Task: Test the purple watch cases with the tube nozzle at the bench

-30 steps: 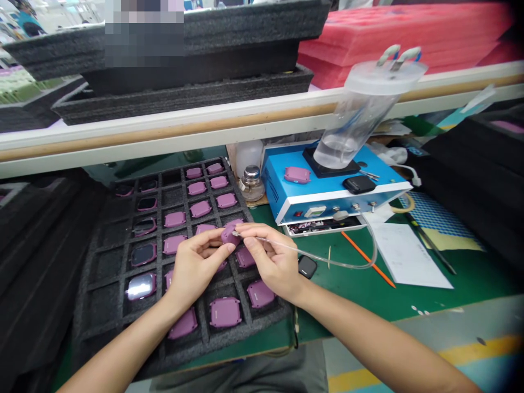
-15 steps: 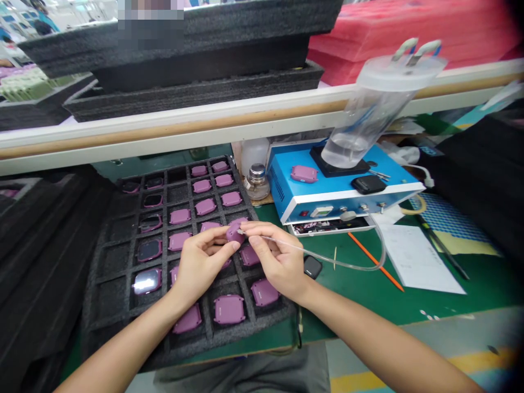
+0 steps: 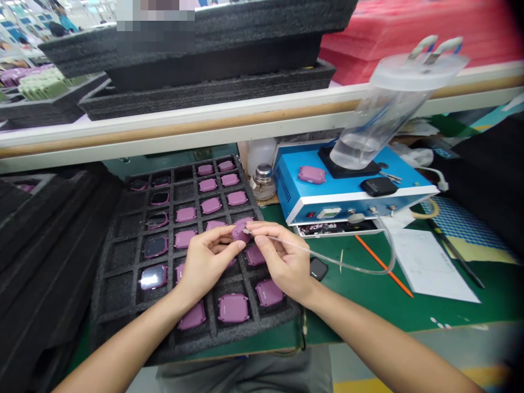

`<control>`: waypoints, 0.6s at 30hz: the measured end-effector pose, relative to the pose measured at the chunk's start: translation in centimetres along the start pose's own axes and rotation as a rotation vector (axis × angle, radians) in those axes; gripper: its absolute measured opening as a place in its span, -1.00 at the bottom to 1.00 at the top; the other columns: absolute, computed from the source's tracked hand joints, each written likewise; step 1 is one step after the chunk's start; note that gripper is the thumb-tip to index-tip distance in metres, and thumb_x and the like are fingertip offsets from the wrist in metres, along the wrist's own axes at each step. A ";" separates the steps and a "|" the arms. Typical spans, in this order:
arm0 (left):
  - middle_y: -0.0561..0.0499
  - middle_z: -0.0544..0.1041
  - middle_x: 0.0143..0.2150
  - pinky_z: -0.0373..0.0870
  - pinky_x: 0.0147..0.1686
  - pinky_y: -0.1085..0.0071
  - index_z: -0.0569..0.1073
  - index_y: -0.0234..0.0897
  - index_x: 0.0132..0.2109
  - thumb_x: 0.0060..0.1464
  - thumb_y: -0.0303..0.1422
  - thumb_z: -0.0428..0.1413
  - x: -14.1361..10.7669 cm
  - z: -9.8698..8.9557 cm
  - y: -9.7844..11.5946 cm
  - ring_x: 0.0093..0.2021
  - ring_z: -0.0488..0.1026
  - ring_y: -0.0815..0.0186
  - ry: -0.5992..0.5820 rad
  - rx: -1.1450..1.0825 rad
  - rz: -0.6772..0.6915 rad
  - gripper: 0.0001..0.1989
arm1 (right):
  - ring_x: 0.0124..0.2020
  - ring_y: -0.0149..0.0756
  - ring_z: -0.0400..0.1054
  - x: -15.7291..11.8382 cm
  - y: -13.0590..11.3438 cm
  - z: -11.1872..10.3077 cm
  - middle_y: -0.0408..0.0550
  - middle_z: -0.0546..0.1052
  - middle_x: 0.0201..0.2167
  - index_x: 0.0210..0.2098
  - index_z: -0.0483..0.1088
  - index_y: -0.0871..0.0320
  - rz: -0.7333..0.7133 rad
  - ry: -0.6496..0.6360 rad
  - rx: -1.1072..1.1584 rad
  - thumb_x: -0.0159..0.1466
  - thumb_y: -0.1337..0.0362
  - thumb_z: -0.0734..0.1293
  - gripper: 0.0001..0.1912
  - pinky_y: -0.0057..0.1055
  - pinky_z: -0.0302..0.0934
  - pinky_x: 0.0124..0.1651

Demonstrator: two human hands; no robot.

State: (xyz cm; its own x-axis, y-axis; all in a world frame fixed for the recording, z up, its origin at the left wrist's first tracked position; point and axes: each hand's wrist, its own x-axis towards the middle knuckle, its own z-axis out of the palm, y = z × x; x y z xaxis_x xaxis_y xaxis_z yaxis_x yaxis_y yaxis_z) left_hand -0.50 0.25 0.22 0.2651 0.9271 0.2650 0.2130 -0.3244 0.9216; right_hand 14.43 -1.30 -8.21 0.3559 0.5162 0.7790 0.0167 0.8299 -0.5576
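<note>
The left hand (image 3: 208,267) holds a purple watch (image 3: 241,232) in a narrow pinch between thumb and fingertips, just above the right part of the foam tray (image 3: 108,289). The right hand (image 3: 282,262) holds a clear tube (image 3: 347,266) in a similarly narrow pinch, with its tip at the edge of the watch; whether they touch cannot be determined. From there, the tube runs past the right side of the tray and up to a blue box (image 3: 286,191) beyond the tray.

Step in hand, as judged: applying the tube tip to the watch edge. The next move calls for the watch to be held steady and the tip kept accurately on that edge.
</note>
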 end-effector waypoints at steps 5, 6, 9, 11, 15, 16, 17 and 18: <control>-0.04 0.72 -0.28 0.61 -0.27 0.54 0.72 -0.30 -0.18 -0.17 -0.34 0.46 0.1 0.0 0.0 -0.32 0.65 0.32 0.025 0.031 0.000 -0.67 | 0.00 -0.28 0.58 0.1 -0.1 0.0 -0.04 0.66 -0.10 -0.11 0.55 0.06 -0.007 -0.004 -0.011 0.41 0.42 0.33 -0.82 -0.27 0.49 0.11; -0.03 0.72 -0.28 0.60 -0.27 0.55 0.72 -0.30 -0.18 -0.17 -0.34 0.46 0.1 0.0 0.0 -0.32 0.65 0.33 0.029 0.036 -0.002 -0.68 | 0.00 -0.27 0.58 0.1 -0.1 0.0 -0.03 0.66 -0.11 -0.12 0.55 0.06 -0.008 -0.002 -0.015 0.41 0.42 0.33 -0.83 -0.27 0.49 0.11; -0.03 0.72 -0.28 0.59 -0.27 0.56 0.71 -0.29 -0.19 -0.17 -0.33 0.46 0.1 -0.1 0.0 -0.32 0.65 0.34 0.026 0.049 -0.005 -0.68 | 0.00 -0.26 0.58 0.2 -0.3 0.0 -0.03 0.67 -0.12 -0.13 0.55 0.07 -0.014 0.007 -0.026 0.41 0.41 0.33 -0.83 -0.26 0.50 0.10; -0.03 0.72 -0.27 0.59 -0.26 0.55 0.71 -0.29 -0.18 -0.16 -0.32 0.46 0.2 -0.1 0.1 -0.31 0.65 0.33 0.018 0.057 -0.002 -0.68 | -0.01 -0.25 0.59 0.3 -0.4 0.0 -0.03 0.67 -0.13 -0.14 0.55 0.07 -0.013 0.009 -0.032 0.41 0.40 0.33 -0.84 -0.24 0.51 0.09; -0.05 0.72 -0.26 0.60 -0.26 0.51 0.70 -0.31 -0.16 -0.13 -0.30 0.45 0.2 -0.1 -0.1 -0.29 0.65 0.30 0.009 0.081 0.007 -0.67 | 0.00 -0.25 0.59 0.3 -0.2 0.1 -0.03 0.67 -0.13 -0.14 0.55 0.06 -0.008 0.005 -0.033 0.42 0.39 0.33 -0.84 -0.24 0.52 0.09; -0.06 0.72 -0.26 0.60 -0.24 0.49 0.70 -0.32 -0.15 -0.12 -0.30 0.44 0.1 -0.1 -0.2 -0.29 0.66 0.29 0.007 0.087 0.012 -0.66 | 0.00 -0.25 0.59 0.3 -0.1 0.1 -0.03 0.67 -0.12 -0.13 0.55 0.06 -0.006 0.000 -0.031 0.42 0.39 0.33 -0.84 -0.24 0.51 0.10; -0.07 0.72 -0.24 0.61 -0.23 0.47 0.69 -0.32 -0.14 -0.11 -0.29 0.43 0.0 -0.1 -0.2 -0.27 0.66 0.27 0.001 0.092 0.016 -0.66 | 0.00 -0.25 0.58 0.2 -0.1 0.1 -0.03 0.67 -0.11 -0.13 0.55 0.06 -0.006 -0.005 -0.027 0.42 0.39 0.33 -0.85 -0.24 0.51 0.11; -0.08 0.72 -0.22 0.61 -0.21 0.44 0.69 -0.33 -0.12 -0.08 -0.28 0.42 -0.2 -0.1 -0.2 -0.26 0.66 0.25 -0.010 0.102 0.022 -0.65 | 0.00 -0.25 0.59 0.1 -0.1 0.0 -0.03 0.67 -0.10 -0.12 0.55 0.06 -0.004 -0.007 -0.024 0.42 0.38 0.34 -0.85 -0.24 0.51 0.11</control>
State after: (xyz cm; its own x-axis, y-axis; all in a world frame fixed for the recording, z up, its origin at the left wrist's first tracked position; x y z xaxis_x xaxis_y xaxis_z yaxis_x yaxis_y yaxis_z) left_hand -0.70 0.17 -0.02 0.2804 0.9177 0.2814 0.3013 -0.3625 0.8820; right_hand 14.42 -1.31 -8.09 0.3494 0.5144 0.7831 0.0403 0.8267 -0.5611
